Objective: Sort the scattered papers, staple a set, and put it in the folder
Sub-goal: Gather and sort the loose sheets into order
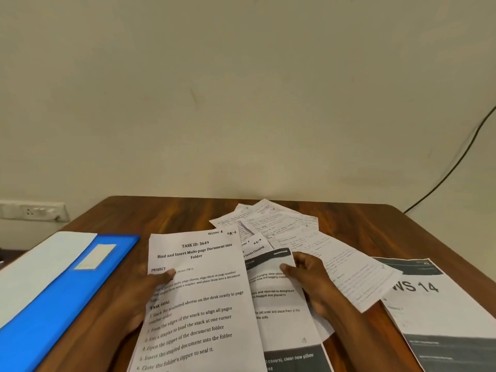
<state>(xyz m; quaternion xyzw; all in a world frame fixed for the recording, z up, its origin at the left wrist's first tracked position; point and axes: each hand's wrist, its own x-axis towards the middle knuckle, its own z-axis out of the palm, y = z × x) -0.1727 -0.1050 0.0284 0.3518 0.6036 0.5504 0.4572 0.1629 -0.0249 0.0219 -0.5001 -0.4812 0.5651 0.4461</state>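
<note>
My left hand holds a printed task sheet headed "TASK ID: 3649" by its left edge, thumb on top of the page. My right hand pinches the right edge of a second sheet with a dark header band, which lies partly under the task sheet. Several more printed and handwritten papers are fanned out behind and to the right. A blue folder with a white label lies at the left of the wooden table. No stapler is in view.
A sheet marked "WS 14" lies at the right front of the table. A white sheet lies along the folder's left side. A wall socket sits at the far left, and a black cable runs down the wall at the right.
</note>
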